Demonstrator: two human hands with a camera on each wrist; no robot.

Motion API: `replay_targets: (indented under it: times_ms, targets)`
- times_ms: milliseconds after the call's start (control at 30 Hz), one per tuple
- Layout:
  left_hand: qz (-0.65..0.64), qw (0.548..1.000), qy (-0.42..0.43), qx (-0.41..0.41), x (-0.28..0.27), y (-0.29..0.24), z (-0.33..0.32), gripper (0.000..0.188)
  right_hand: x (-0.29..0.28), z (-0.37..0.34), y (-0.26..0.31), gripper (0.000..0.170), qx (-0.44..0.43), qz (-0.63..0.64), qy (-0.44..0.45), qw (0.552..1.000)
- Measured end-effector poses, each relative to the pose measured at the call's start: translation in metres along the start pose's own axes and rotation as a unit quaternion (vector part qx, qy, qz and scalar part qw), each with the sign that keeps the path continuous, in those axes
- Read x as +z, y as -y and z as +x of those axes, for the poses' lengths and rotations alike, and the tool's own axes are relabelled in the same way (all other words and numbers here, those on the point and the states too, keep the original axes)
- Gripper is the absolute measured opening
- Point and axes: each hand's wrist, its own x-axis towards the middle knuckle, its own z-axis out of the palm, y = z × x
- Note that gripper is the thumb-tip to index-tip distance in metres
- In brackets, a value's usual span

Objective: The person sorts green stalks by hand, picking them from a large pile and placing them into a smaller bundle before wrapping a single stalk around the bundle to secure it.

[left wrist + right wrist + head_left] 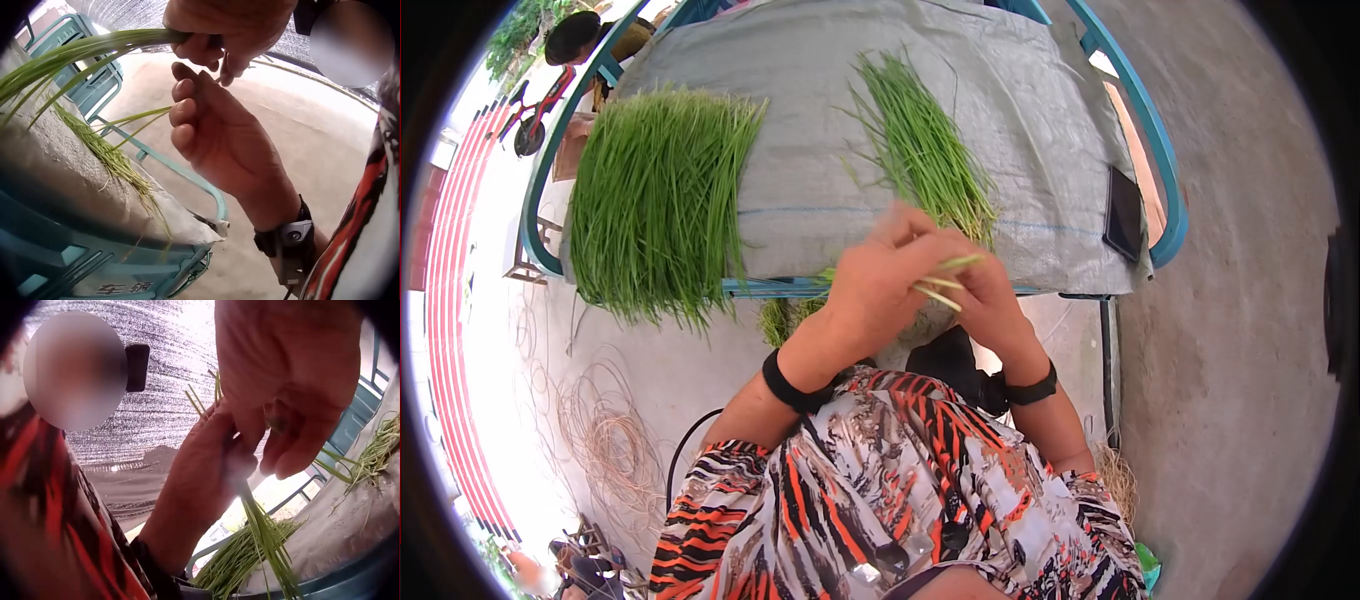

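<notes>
Both hands meet in front of the chest, close over the near edge of a grey woven sheet point(800, 170). My left hand point(875, 280) grips a thin bunch of chives point(94, 47), their green leaves trailing out one side and pale stem ends point(945, 290) showing at the other. Right beside it, my right hand point(992, 300) has its fingers curled round a few thin chives point(144, 117). Beyond the hands lies a loose pile of chives point(925, 140). A larger, neatly laid pile of chives point(660, 195) is at the left, hanging over the edge.
A teal metal frame point(1172, 190) with raised rails bounds the sheet. A dark phone point(1122, 215) lies at its right edge. Below the near edge are more greens point(775, 322). Coiled wire point(615, 430) lies on the floor at left; a person point(595, 40) is at the far left.
</notes>
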Motion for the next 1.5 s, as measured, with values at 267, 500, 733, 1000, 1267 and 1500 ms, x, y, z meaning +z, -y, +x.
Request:
replay_targets:
  times_ms: [267,500,733,1000,1267,1500]
  targets:
    - [-0.299,0.874,-0.281,-0.261,-0.057,0.015,0.011,0.031,0.001,0.009,-0.041,0.014,0.003,-0.129,-0.024,0.991]
    - [-0.37,0.812,-0.404,-0.202,-0.099,0.051,-0.004,0.023,-0.008,0.002,-0.051,0.018,0.024,-0.168,-0.088,0.982]
    - [-0.383,0.796,-0.427,-0.193,-0.118,0.068,-0.016,0.022,-0.016,-0.002,-0.034,0.03,0.13,-0.029,-0.079,0.988]
    - [-0.405,0.788,-0.426,-0.186,-0.119,0.059,-0.019,0.021,-0.015,-0.013,-0.037,0.034,0.142,0.145,-0.153,0.967]
    - [-0.336,0.848,-0.382,-0.148,-0.101,0.015,-0.005,0.02,-0.017,-0.009,-0.031,0.041,0.145,0.251,-0.289,0.912]
    - [-0.422,0.812,-0.388,-0.109,-0.139,0.002,-0.01,0.021,-0.035,-0.036,-0.027,0.024,0.154,0.039,-0.178,0.971]
